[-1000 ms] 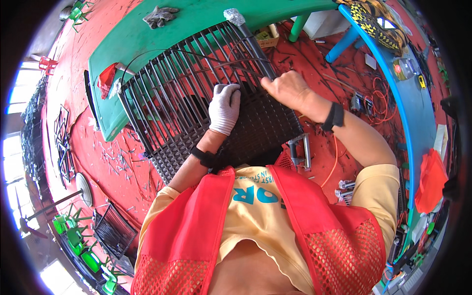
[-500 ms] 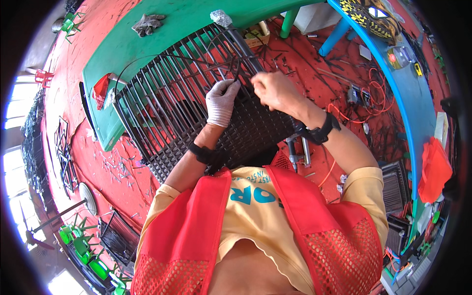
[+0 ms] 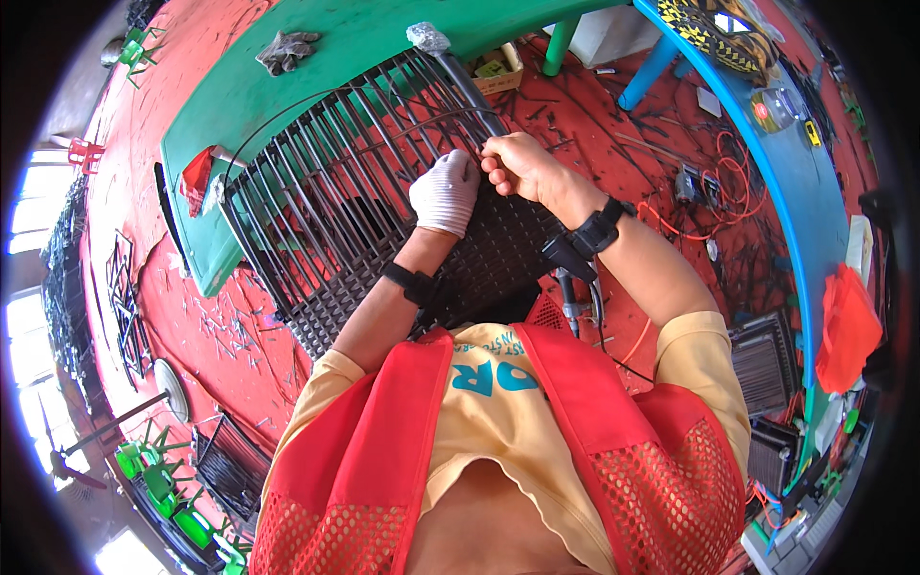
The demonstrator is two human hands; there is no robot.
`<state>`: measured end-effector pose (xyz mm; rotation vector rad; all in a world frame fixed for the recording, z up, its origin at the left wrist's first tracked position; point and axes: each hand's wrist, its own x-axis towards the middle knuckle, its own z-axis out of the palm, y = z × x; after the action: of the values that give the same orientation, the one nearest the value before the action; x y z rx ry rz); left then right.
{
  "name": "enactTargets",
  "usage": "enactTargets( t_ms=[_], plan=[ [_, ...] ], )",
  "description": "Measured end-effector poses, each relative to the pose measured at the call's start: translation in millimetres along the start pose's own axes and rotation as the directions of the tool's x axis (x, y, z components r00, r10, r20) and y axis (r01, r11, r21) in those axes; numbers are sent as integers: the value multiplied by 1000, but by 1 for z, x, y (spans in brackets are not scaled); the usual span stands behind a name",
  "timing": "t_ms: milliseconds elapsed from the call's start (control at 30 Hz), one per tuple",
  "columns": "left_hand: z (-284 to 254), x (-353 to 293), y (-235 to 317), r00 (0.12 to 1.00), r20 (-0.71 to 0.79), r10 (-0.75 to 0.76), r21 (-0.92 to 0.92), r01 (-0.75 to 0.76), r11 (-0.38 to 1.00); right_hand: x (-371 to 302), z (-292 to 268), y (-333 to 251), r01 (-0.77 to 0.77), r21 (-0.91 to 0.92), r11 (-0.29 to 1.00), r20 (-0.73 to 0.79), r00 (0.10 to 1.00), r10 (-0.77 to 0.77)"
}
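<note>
A dark brown wicker panel (image 3: 503, 235) lies in front of me, with a closed weave at its near part and bare slats (image 3: 321, 158) farther off. A thin dark wicker strand (image 3: 278, 111) arcs loosely over the slats. My left hand (image 3: 447, 195), in a whitish knitted glove, is closed at the edge of the weave, near the right side of the frame. Just right of it, my bare right hand (image 3: 527, 171) is a fist beside the frame's side tube (image 3: 470, 91). Both grip the strand, though my fingers hide most of it there.
The panel rests partly on a green table (image 3: 216, 105) bearing a grey glove (image 3: 287, 51). A blue table (image 3: 800, 182) curves along the right. An orange hose (image 3: 733, 158) and strand scraps litter the red floor. A power tool (image 3: 569, 302) hangs near the panel's near edge.
My left hand has shifted right and slightly down, its pinch now turned into a closed fist. My right hand has moved slightly left, and the strand loop between the hands has drawn in.
</note>
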<state>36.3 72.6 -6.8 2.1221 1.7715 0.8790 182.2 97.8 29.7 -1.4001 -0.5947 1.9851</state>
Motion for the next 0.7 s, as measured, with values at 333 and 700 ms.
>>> enactTargets(
  t_ms=[333,700],
  plan=[
    [-8,6,-3,970,235,-65,-131,98,987,-16,6,-16,6,-567,823,42,999,21],
    [-20,-11,0,991,-58,119,-261,-130,957,-48,-12,-43,361,-736,-573,571,786,-238]
  ],
)
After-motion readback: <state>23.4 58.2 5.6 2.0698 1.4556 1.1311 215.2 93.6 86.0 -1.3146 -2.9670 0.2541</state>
